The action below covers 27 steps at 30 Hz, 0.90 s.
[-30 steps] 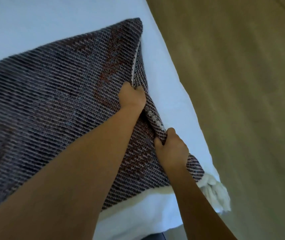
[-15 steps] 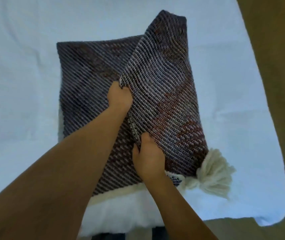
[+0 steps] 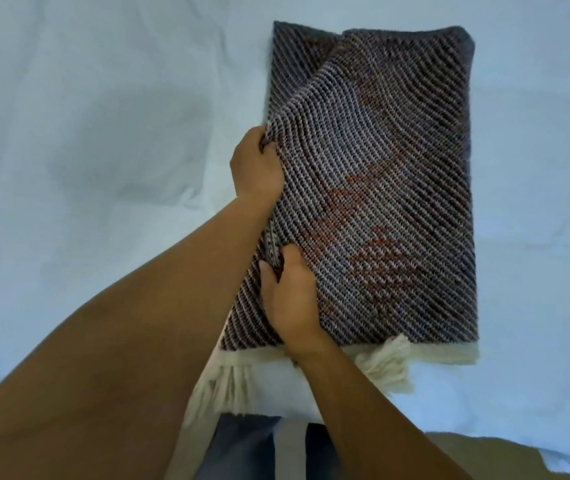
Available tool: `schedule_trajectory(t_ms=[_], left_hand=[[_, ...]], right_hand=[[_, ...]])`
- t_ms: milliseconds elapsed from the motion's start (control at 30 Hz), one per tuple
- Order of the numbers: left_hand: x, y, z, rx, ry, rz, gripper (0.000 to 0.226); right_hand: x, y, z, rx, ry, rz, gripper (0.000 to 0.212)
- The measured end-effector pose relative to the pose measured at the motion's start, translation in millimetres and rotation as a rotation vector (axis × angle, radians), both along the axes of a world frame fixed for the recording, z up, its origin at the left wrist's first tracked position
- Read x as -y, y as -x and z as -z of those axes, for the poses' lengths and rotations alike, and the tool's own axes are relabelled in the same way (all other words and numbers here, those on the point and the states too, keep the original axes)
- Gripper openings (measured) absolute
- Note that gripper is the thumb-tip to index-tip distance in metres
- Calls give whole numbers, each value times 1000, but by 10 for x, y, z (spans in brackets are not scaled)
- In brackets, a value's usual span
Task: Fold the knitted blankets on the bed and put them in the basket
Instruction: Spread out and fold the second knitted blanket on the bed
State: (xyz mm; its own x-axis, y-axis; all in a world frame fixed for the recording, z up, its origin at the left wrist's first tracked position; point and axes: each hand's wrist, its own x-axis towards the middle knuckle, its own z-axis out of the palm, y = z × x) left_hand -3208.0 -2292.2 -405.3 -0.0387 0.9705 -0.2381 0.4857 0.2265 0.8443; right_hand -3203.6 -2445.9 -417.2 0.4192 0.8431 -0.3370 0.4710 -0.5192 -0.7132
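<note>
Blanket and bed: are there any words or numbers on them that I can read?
None: no words, numbers or labels show anywhere.
The knitted blanket has only a woven pattern with reddish patches, its white tassels are plain, and the bed sheet is blank.

One dark purple-grey knitted blanket with rust patches (image 3: 397, 168). Two hands grip its edge: left hand (image 3: 257, 168), right hand (image 3: 290, 299). Two cream yarn tassels: right tassel (image 3: 385, 365) just right of the right wrist, left tassel (image 3: 223, 386) between the forearms. One white-sheeted bed (image 3: 86, 133)
</note>
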Motion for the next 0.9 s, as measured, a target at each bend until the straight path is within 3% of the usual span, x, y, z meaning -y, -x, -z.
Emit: schedule_trajectory(t_ms=[100,200,300,367,433,533,633,800,900], left_hand=[[-34,38,-29,28,-18,14,30],[84,176,70,42,204,44,48],[377,318,202,27,310,215,53],[529,346,274,-46,282,313,43],[597,351,307,-110,265,322,28],[570,366,319,-133,270,311,27],[519,384,311,-123,259,309,28],[485,444,318,-48,280,276,33],[463,471,326,-21,303,294,34]], right_hand=[[-57,109,-2,-204,76,52,28],[25,131,-24,-316,174,-14,46],[178,93,-53,-186,205,-132,49],[232,63,-60,-43,242,-176,45],[248,52,-65,54,332,-245,34],[206,116,-74,96,403,-275,24],[107,301,-57,23,407,-142,26],[37,519,-48,-319,388,185,23],[83,569,-77,-405,368,235,16]])
